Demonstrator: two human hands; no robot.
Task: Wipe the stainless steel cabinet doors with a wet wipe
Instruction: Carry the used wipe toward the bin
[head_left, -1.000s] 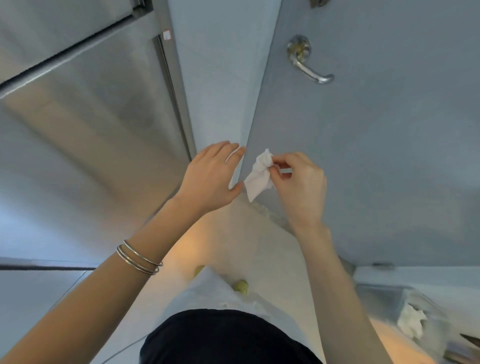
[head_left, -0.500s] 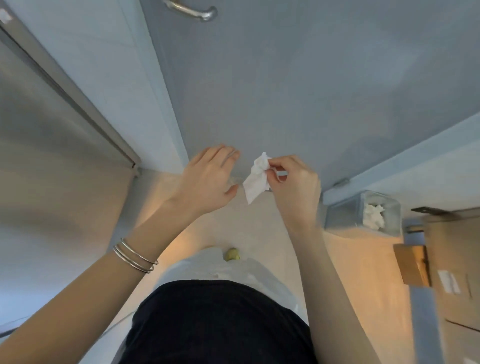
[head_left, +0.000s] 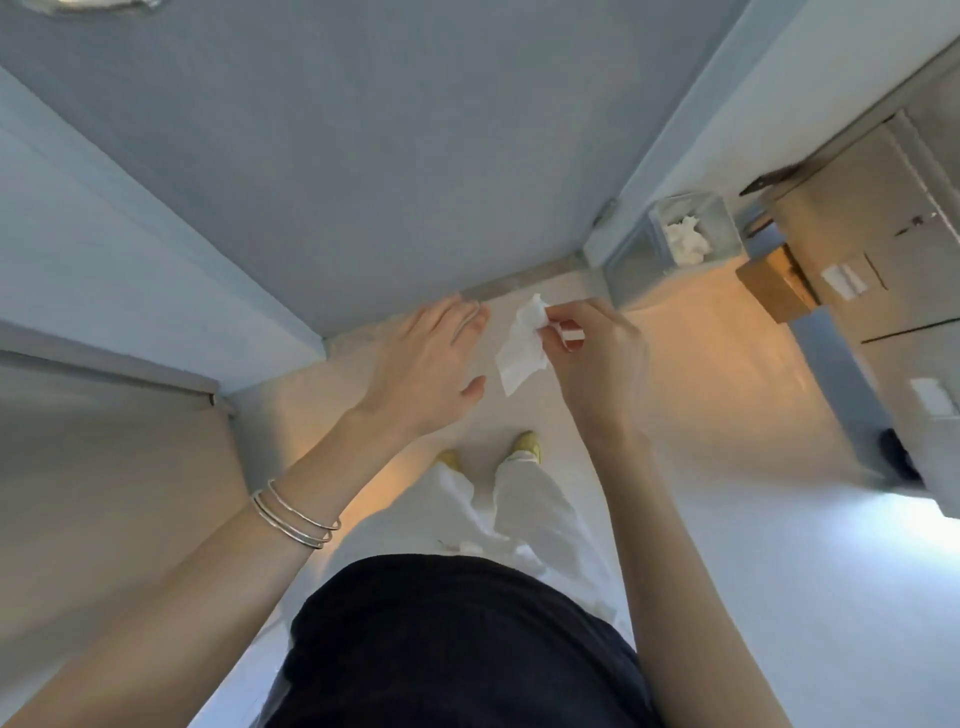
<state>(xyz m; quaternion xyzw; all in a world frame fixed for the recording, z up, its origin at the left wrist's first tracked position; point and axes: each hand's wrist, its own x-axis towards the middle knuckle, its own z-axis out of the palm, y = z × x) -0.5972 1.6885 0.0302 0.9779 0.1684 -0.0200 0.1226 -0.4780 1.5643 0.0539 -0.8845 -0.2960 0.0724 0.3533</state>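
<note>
- right hand (head_left: 602, 358) pinches crumpled wet wipe (head_left: 522, 353); left hand (head_left: 426, 371) fingers straight, empty
- likely prepping wipe, no contact yet; next: flatten it onto stainless steel cabinet door (head_left: 104, 493)

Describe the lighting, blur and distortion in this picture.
Head view: the wide-angle lens splays the door and wall edges outward. Warm orange light pools on the floor, with a cold bluish glare at lower right. The left hand, right hand and wipe are fairly sharp. The cardboard box near the right edge looks soft and smeared.
</note>
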